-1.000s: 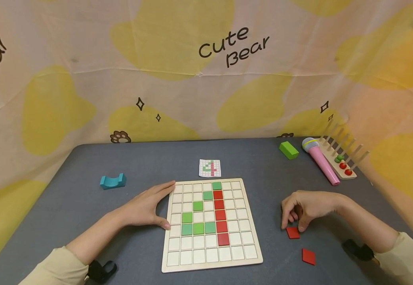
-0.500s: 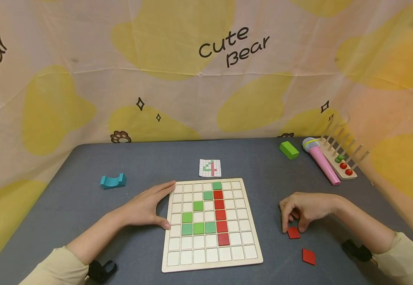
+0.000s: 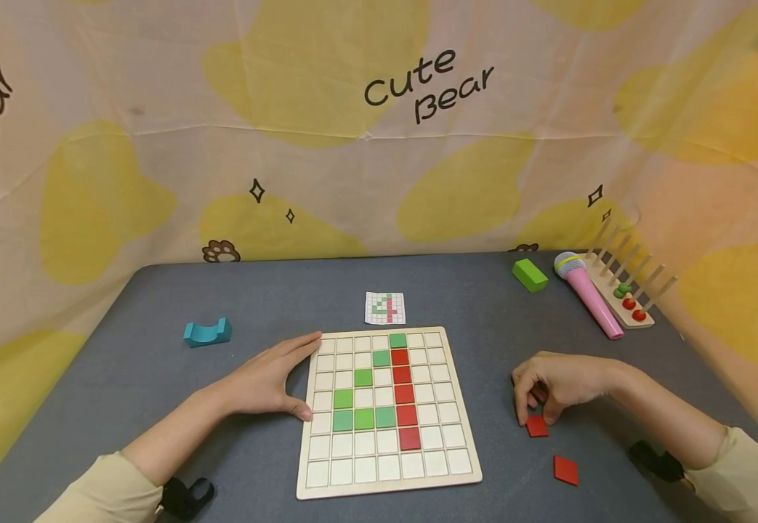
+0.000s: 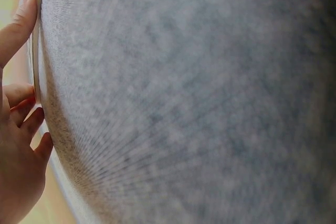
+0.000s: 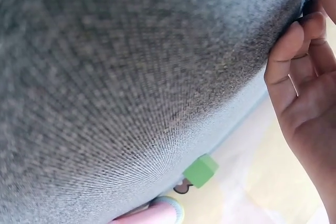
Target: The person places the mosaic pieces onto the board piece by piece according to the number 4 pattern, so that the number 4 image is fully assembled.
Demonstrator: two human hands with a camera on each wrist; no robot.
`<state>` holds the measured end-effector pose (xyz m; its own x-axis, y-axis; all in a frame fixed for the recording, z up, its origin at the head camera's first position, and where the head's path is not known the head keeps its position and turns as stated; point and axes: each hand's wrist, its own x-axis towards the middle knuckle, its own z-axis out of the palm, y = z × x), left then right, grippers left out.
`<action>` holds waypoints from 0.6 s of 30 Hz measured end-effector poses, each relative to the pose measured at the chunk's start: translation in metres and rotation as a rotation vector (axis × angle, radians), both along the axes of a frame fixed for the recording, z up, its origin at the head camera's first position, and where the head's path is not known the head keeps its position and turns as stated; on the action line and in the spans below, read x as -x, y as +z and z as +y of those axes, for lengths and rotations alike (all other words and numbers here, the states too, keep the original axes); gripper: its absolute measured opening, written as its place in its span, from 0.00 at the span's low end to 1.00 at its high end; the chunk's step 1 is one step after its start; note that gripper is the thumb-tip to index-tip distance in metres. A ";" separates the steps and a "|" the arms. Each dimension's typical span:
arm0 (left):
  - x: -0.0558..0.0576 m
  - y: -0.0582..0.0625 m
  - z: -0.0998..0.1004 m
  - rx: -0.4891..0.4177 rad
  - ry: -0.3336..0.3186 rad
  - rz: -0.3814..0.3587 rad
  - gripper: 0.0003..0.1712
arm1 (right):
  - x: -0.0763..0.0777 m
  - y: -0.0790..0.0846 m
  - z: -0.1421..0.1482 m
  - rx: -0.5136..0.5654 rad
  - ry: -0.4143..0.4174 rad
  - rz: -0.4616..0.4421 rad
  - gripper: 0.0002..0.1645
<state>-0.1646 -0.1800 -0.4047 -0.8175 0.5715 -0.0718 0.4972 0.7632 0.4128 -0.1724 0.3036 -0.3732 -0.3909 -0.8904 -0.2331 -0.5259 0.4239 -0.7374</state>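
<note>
In the head view my left hand (image 3: 264, 378) rests at the left edge of a square wooden grid board (image 3: 388, 494), fingers and thumb spread along it. The left wrist view has its thumb and fingertips against the board's edge. Green and red tiles on the board form a 4. To the right, my right hand (image 3: 562, 385) is curled down at the table, with thumb and index fingertip at opposite sides of a red tile (image 3: 538, 427), pinching it. A second red tile (image 3: 565, 471) lies nearer the front. In the right wrist view the pinched tile is hidden.
A small card with a printed 4 (image 3: 385, 309) lies behind the board. Back right are a green block (image 3: 530, 276), a pink toy microphone (image 3: 591, 298) and a pegged wooden stand (image 3: 636, 319) with beads. A blue curved block (image 3: 207, 333) sits at left.
My right hand has shifted slightly left and toward the front, its index fingertip now right at the red tile's edge. The left hand and board have stayed put.
</note>
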 end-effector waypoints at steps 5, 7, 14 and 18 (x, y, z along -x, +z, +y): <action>0.000 0.000 0.000 -0.001 -0.002 0.004 0.68 | -0.001 0.001 -0.001 -0.009 -0.020 0.035 0.23; 0.000 0.000 0.000 0.001 -0.002 0.003 0.68 | -0.001 0.000 -0.001 -0.007 -0.040 0.040 0.23; 0.000 0.000 0.001 0.009 -0.001 -0.002 0.68 | 0.000 -0.001 -0.001 -0.012 -0.119 0.078 0.22; 0.000 0.000 0.001 0.005 -0.001 -0.001 0.68 | 0.001 -0.001 -0.003 -0.026 -0.163 0.108 0.22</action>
<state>-0.1648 -0.1791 -0.4045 -0.8169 0.5717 -0.0760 0.4973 0.7650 0.4092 -0.1734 0.3010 -0.3743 -0.5536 -0.8073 -0.2045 -0.5240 0.5286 -0.6678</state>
